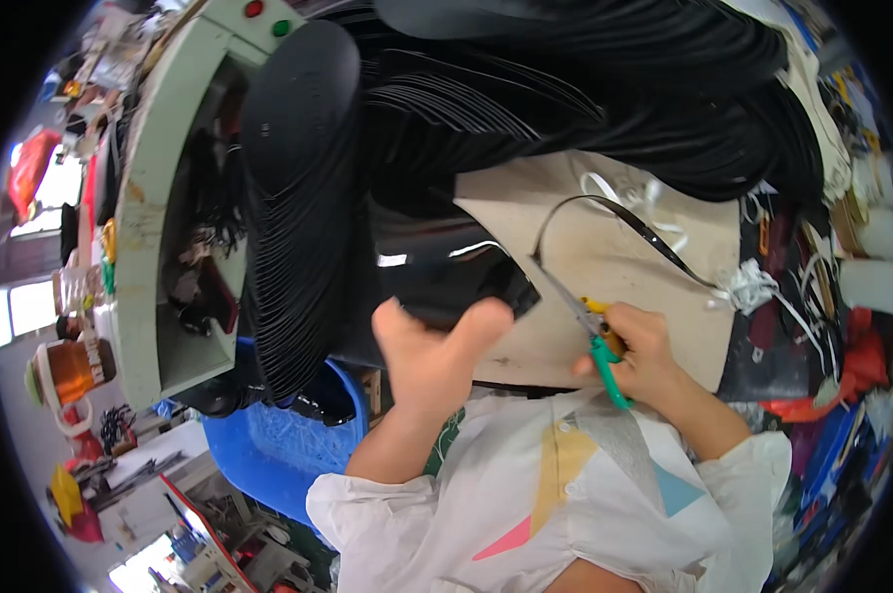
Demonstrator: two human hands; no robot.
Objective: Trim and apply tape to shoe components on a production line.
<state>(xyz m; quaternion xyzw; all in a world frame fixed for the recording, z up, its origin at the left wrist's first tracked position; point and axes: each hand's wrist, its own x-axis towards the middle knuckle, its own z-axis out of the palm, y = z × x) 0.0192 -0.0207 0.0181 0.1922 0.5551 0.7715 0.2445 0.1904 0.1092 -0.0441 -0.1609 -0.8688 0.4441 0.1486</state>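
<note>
My right hand (pixel 648 358) is closed around scissors (pixel 609 368) with a green handle; the blades point up and left over a beige board (pixel 624 267). A yellow-orange part shows in the same grip, and I cannot tell whether it belongs to the scissors. By the blade tips, a narrow shiny black strip (pixel 654 235) arches to the right. My left hand (pixel 431 361), blurred, is held with thumb and fingers apart in front of a glossy black sheet (pixel 436 267). It appears to hold nothing.
Long stacks of black sole-shaped pieces (pixel 303 128) stand at the left and back. A pale green machine frame (pixel 150 247) is at the left, above a blue tub (pixel 278 445). White ties (pixel 748 287) lie at the board's right edge, beside a cluttered dark surface.
</note>
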